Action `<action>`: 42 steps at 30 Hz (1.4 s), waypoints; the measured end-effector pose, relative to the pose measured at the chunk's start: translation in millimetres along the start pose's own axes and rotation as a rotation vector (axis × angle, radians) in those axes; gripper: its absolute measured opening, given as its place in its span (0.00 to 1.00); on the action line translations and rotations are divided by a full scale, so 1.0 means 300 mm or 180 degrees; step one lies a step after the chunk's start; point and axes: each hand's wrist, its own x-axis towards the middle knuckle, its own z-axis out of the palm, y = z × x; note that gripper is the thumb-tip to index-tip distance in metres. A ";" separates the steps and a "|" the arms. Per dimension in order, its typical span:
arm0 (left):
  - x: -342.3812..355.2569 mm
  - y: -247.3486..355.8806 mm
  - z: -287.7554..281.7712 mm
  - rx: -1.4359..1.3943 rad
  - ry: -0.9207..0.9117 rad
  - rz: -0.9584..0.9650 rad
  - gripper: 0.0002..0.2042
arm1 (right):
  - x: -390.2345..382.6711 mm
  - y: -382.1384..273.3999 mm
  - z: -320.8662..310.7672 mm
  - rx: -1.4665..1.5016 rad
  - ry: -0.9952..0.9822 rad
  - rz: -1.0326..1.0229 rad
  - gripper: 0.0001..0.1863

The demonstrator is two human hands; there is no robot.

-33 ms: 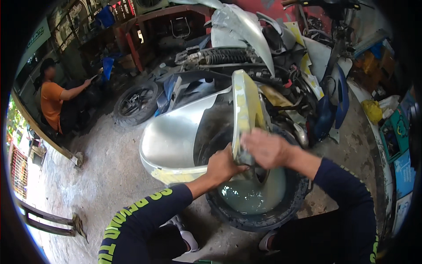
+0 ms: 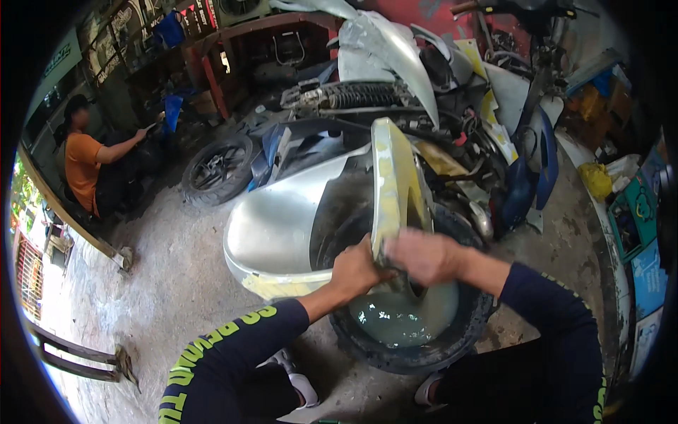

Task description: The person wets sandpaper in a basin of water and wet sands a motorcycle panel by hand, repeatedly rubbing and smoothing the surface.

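Observation:
A silver motorcycle body panel (image 2: 272, 222) with a yellow-patched arm (image 2: 390, 177) rests over a black basin (image 2: 385, 355) of cloudy water (image 2: 406, 318). My left hand (image 2: 355, 268) grips the panel near its bend, thumb pointing right, just above the water. Against the upright arm's lower part presses my right hand (image 2: 427, 256), blurred by motion, its fingers drawn together. Something dark grey shows under those fingertips; I cannot make out what it is.
Behind the basin lie motorcycle parts, including a shock absorber (image 2: 360, 95), a wheel (image 2: 220, 168) and silver fairings (image 2: 392, 53). A person in an orange shirt (image 2: 83, 166) sits far left. A wooden piece of furniture (image 2: 78, 357) stands near left; a green crate (image 2: 631, 215) is at right.
My right hand has slid a short way down the panel's arm, toward me. The arm's top has tipped down slightly; my left hand keeps its grip.

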 end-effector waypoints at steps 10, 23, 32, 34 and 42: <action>0.022 -0.063 0.000 0.0104 -0.0403 0.0190 0.41 | -0.005 0.041 -0.007 0.0290 -0.0178 -0.0041 0.17; 0.047 -0.139 0.024 -0.0262 -0.0598 0.0701 0.44 | 0.066 0.125 -0.088 -0.0189 0.0067 0.0259 0.17; 0.036 -0.149 0.001 -0.0236 -0.0549 0.0786 0.45 | 0.082 0.096 -0.081 -0.0263 0.0036 0.0446 0.19; 0.045 -0.149 0.007 -0.0197 -0.0549 0.0789 0.45 | -0.016 0.004 0.014 0.0110 -0.0233 0.0217 0.20; 0.023 -0.125 0.002 -0.0178 -0.0467 0.0624 0.40 | -0.044 -0.001 0.013 0.0014 -0.0394 0.0051 0.17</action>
